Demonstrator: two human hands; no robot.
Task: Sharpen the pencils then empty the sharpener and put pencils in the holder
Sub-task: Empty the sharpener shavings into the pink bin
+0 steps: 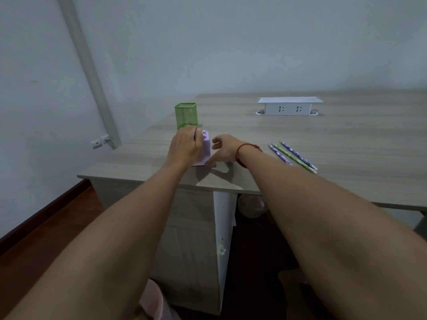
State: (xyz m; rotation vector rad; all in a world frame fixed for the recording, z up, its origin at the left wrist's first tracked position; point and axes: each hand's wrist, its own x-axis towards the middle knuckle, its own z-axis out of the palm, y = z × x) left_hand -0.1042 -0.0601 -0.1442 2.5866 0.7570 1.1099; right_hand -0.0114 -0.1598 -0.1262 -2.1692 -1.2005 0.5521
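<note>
1. Sharpener: a lilac plastic block with studs on top. It stands upright near the left, near edge of the worktop, just in front of the green mesh holder.
2. The left hand covers its left side and top, with fingers curled over it in a grip. The right hand is beside its right face, holding nothing, with fingers loosely spread and one reaching down toward the base. I cannot tell whether that finger touches the block.
3. Handling, as a judgement: the sharpener looks light, rigid and smooth, so it could slide under cranking. Pressing down on the top and sides, as the left hand does, seems the sound hold. A shavings drawer, if it has one, cannot be seen.
4. Pencils: three of them, two purple and one green, lie flat and close together, well to the right of the hands.
5. Their long axes run from far-left to near-right, with the pale ends nearest the worktop edge. The state of the far tips is too small to tell.
6. They are probably thin, stiff and apt to roll, so pinch one at mid-shaft.
</note>
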